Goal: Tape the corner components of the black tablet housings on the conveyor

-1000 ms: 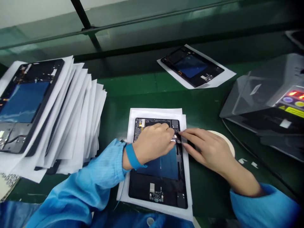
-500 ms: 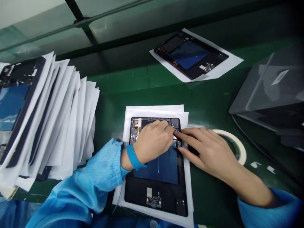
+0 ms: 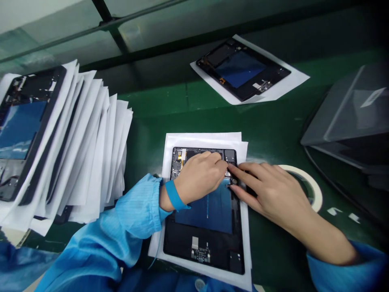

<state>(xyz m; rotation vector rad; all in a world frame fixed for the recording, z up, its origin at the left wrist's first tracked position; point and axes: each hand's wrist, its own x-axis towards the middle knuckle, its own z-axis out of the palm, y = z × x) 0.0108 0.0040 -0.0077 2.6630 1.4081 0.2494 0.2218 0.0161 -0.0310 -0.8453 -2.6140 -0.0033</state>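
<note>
One camera, worn on someone's head
Looking forward and down — near the opened tablet (image 3: 197, 215), green table (image 3: 161, 115) beyond.

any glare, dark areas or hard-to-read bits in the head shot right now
Head view: pale glare streaks the blue panel on the stack at picture left; head view: the upper right corner falls almost black; head view: parts near the right hand's fingertips are too small to make out.

Green bench (image 3: 158, 117): left, leaning stack (image 3: 88, 158) of tablets (image 3: 22, 127) and white sheets; far side, one tablet (image 3: 240, 69) askew on paper (image 3: 287, 88); right, grey box (image 3: 343, 117), dark cable (image 3: 330, 184), tape roll (image 3: 317, 195) lying flat, two white scraps (image 3: 334, 211) just beside it.
</note>
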